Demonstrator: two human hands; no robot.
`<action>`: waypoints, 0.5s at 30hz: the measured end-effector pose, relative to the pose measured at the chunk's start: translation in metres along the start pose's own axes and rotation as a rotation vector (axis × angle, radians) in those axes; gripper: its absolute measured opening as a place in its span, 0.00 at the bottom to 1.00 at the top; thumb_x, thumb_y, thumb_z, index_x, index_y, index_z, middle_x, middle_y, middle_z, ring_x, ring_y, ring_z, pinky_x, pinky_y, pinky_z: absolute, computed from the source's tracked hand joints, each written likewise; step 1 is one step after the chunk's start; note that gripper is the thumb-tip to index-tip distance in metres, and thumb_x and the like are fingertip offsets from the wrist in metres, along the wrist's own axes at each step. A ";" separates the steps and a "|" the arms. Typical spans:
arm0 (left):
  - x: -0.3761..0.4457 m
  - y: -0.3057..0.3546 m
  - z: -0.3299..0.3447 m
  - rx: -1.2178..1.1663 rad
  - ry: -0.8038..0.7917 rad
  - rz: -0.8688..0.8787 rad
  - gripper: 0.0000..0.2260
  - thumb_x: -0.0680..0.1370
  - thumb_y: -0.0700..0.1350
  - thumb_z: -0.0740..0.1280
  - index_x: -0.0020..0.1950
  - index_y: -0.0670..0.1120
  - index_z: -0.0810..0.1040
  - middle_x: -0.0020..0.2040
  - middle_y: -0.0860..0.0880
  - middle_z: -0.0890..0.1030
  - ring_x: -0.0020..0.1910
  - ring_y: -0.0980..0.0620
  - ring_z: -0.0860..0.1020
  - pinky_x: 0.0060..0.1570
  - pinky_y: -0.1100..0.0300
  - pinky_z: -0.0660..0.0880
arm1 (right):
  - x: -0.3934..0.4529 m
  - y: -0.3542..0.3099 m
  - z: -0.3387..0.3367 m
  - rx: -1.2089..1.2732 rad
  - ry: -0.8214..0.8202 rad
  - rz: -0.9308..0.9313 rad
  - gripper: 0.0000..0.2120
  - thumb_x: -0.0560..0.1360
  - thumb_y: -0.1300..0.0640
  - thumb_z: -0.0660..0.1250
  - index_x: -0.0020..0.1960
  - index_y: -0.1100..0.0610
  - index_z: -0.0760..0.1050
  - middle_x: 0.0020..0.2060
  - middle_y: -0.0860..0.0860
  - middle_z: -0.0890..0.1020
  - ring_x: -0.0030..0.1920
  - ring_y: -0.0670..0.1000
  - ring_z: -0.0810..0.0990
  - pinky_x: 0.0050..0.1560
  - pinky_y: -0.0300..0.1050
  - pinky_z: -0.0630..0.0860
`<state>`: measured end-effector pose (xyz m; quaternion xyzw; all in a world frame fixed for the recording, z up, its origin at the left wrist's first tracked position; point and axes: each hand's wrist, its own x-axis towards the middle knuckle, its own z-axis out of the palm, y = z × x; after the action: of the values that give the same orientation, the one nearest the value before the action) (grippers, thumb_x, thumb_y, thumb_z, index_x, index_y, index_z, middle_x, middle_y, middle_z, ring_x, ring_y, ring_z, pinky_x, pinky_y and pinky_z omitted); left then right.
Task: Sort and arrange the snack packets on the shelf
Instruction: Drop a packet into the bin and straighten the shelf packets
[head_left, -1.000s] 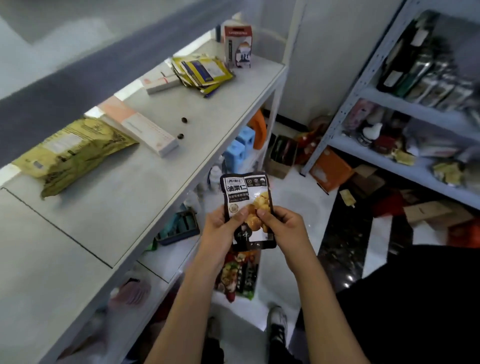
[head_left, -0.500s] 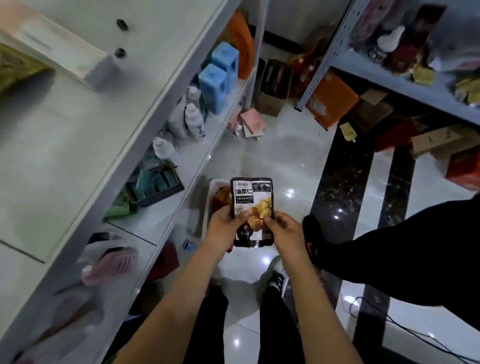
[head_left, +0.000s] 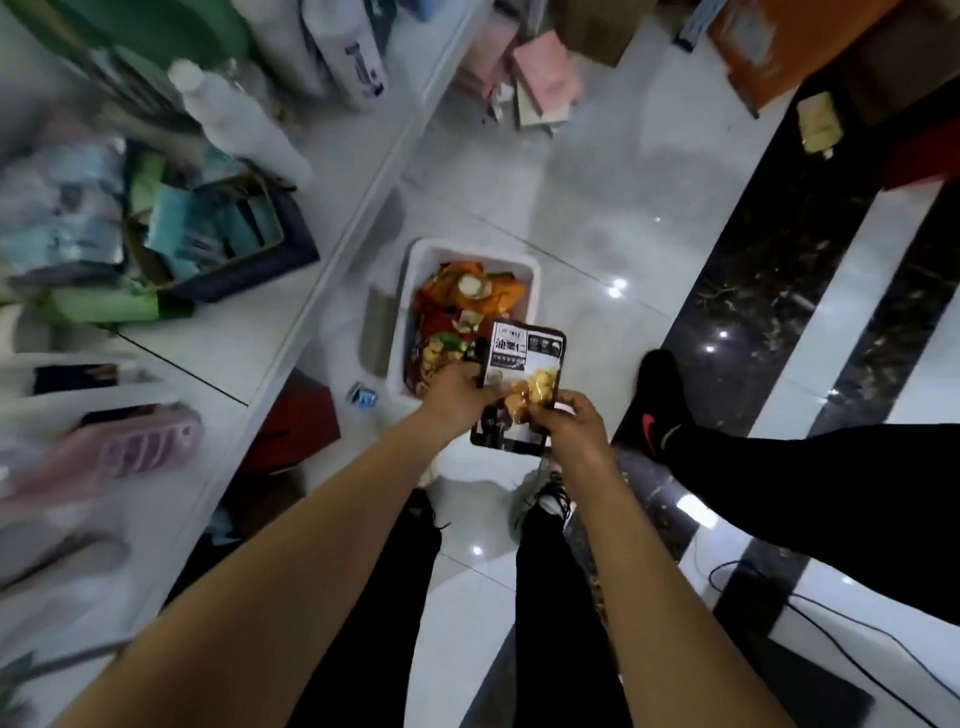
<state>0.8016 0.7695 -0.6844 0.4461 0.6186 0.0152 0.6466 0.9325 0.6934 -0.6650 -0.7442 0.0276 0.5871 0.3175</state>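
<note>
Gripping a black snack packet (head_left: 522, 387) from both sides, the left hand (head_left: 457, 387) and right hand (head_left: 569, 423) are seen w/ thumbs pinched on its front. The packet is held upright above the floor, just over the near end of a white bin (head_left: 415, 275) filled w/ more packets (head_left: 460, 296). A shelf (head_left: 291, 291) w/ blurred goods stands at left.

shelf (head_left: 291, 332) items left motion-blurred, white bin (head_left: 415, 260) near end hidden behind snack packet (head_left: 524, 364)
</note>
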 end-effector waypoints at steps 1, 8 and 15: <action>0.015 -0.004 0.005 0.059 -0.025 -0.014 0.10 0.77 0.43 0.70 0.56 0.42 0.82 0.52 0.45 0.84 0.50 0.49 0.81 0.53 0.55 0.77 | 0.018 0.001 0.001 -0.007 0.018 -0.003 0.11 0.74 0.68 0.70 0.52 0.57 0.75 0.38 0.54 0.83 0.35 0.48 0.81 0.44 0.50 0.80; 0.109 -0.029 0.023 0.579 0.021 0.058 0.09 0.81 0.37 0.59 0.57 0.38 0.76 0.49 0.38 0.80 0.46 0.42 0.79 0.46 0.57 0.77 | 0.146 0.011 0.006 -0.128 0.184 -0.109 0.12 0.69 0.65 0.69 0.46 0.50 0.72 0.43 0.59 0.84 0.40 0.56 0.82 0.47 0.58 0.82; 0.227 -0.060 0.016 1.019 -0.005 0.320 0.19 0.77 0.39 0.62 0.69 0.44 0.72 0.67 0.41 0.73 0.67 0.41 0.70 0.66 0.51 0.68 | 0.275 0.019 0.028 -0.431 0.332 -0.302 0.06 0.76 0.54 0.66 0.52 0.55 0.74 0.44 0.55 0.83 0.44 0.57 0.82 0.44 0.50 0.79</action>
<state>0.8359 0.8541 -0.9010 0.7924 0.4701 -0.1897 0.3393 0.9854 0.7832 -0.9215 -0.8757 -0.1570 0.3960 0.2274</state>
